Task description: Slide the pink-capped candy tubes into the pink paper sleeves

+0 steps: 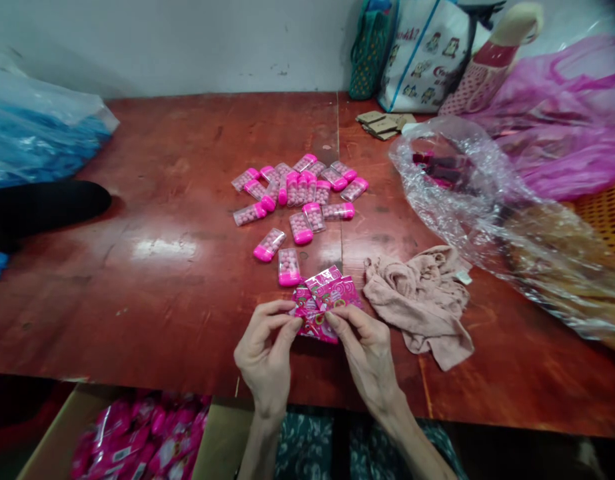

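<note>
Between my hands, near the table's front edge, is a pink printed packet (317, 328). My left hand (268, 350) pinches its left side between thumb and fingers. On the right side my right hand (364, 343) has a similar pinch. More pink packets (340, 292) lie just beyond it, partly overlapping. Past them a loose group of small clear candy boxes (301, 189) with pink caps holds round pale pink candies. One candy box (288, 268) lies closest to the packets. Whether the held packet is open or sealed I cannot tell.
A crumpled beige cloth (420, 300) lies right of my hands. Clear plastic wrap (437, 207), a pink bag (562, 120) and a yellow basket (604, 217) fill the right. A bag of blue items (42, 130) stands left. Below the edge, a cardboard box (224, 437) holds pink packets.
</note>
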